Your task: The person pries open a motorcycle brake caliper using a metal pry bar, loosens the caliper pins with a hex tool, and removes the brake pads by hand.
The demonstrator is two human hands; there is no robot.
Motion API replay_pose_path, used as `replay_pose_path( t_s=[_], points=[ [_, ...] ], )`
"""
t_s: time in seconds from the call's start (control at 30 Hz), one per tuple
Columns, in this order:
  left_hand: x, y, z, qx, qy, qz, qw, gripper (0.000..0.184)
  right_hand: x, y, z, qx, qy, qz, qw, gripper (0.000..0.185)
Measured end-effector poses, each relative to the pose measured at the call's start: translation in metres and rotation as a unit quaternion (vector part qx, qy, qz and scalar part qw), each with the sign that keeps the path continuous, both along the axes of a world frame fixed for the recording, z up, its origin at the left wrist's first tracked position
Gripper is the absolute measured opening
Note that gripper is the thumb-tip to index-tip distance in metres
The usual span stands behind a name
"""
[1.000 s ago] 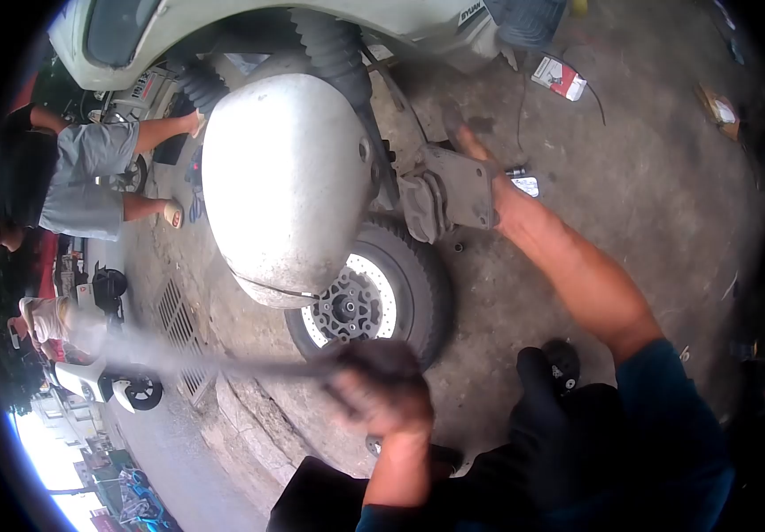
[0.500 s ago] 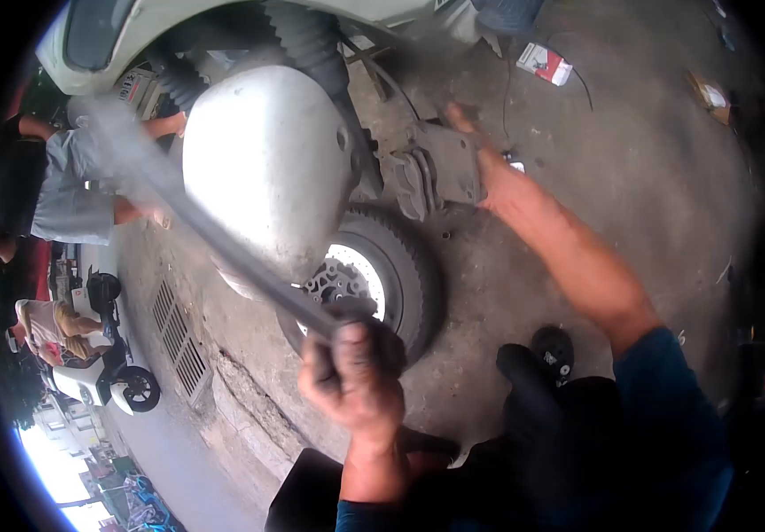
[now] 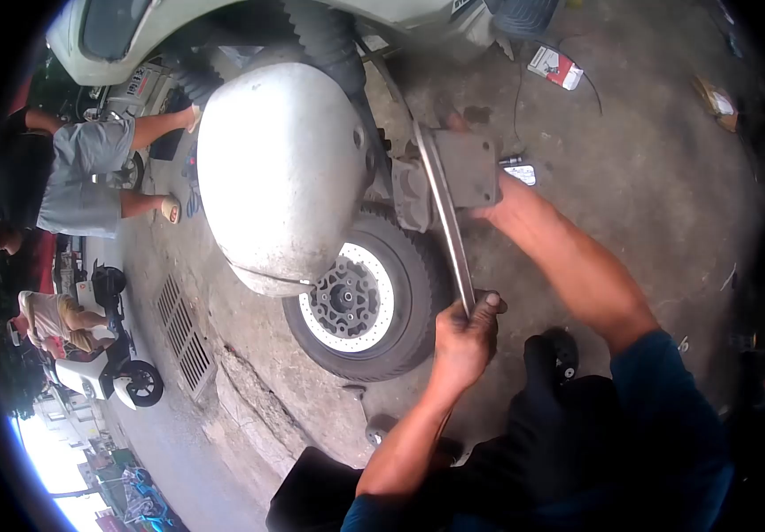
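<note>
My left hand (image 3: pixel 466 341) is closed round the lower end of a long metal pry bar (image 3: pixel 450 232). The bar slants up across the near face of a grey brake caliper (image 3: pixel 473 167), its far end by the caliper's upper edge. My right hand (image 3: pixel 502 200) grips the caliper from behind and the right side; most of its fingers are hidden. Left of the caliper is a white front fender (image 3: pixel 281 168), with a black rubber fork boot (image 3: pixel 322 37) above it. A wheel (image 3: pixel 427 328) with a silver brake disc (image 3: pixel 375 328) lies flat on the ground below.
A red and white box (image 3: pixel 555 67) and a phone-like object (image 3: pixel 520 175) lie on the concrete. A drain grate (image 3: pixel 182 332) is at left. One person in grey shorts (image 3: pixel 85 182) stands nearby; another sits on a white scooter (image 3: pixel 81 377). My shoe (image 3: pixel 564 353) is below.
My left hand has swung the pry bar from the upper left over to the right, onto the caliper. My right hand still holds the caliper, which has shifted slightly right and down in view.
</note>
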State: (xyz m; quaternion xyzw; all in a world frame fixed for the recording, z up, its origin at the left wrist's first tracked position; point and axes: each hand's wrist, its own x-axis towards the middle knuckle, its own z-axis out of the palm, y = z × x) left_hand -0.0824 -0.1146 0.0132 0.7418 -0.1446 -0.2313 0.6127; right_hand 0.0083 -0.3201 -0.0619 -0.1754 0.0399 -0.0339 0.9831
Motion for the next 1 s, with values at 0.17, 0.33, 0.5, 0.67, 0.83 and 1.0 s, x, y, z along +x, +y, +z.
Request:
replay_pose_path(
  t_s=[0.17, 0.33, 0.5, 0.67, 0.83, 1.0],
  points=[
    [0.027, 0.016, 0.04, -0.278, 0.033, 0.058, 0.958, 0.023, -0.015, -0.018, 0.007, -0.082, 0.153, -0.027, 0.985, 0.062],
    [0.011, -0.007, -0.024, 0.073, 0.177, -0.058, 0.98, 0.022, -0.012, -0.012, 0.011, -0.12, 0.121, -0.07, 0.983, 0.065],
    [0.019, 0.005, 0.007, -0.194, -0.011, 0.071, 0.978, 0.021, -0.012, -0.019, -0.002, -0.201, 0.184, -0.107, 0.956, 0.061],
    [0.009, -0.01, -0.031, 0.111, 0.308, -0.144, 0.934, 0.022, -0.006, -0.025, -0.024, -0.107, 0.07, -0.028, 0.991, 0.07],
    [0.03, 0.012, -0.024, 0.044, 0.225, -0.096, 0.969, 0.021, -0.013, -0.008, 0.031, -0.216, 0.203, -0.135, 0.945, 0.081],
    [0.035, 0.042, -0.041, 0.093, 0.21, -0.067, 0.971, 0.026, -0.01, 0.006, 0.015, -0.267, 0.178, -0.155, 0.935, 0.097]
  ],
)
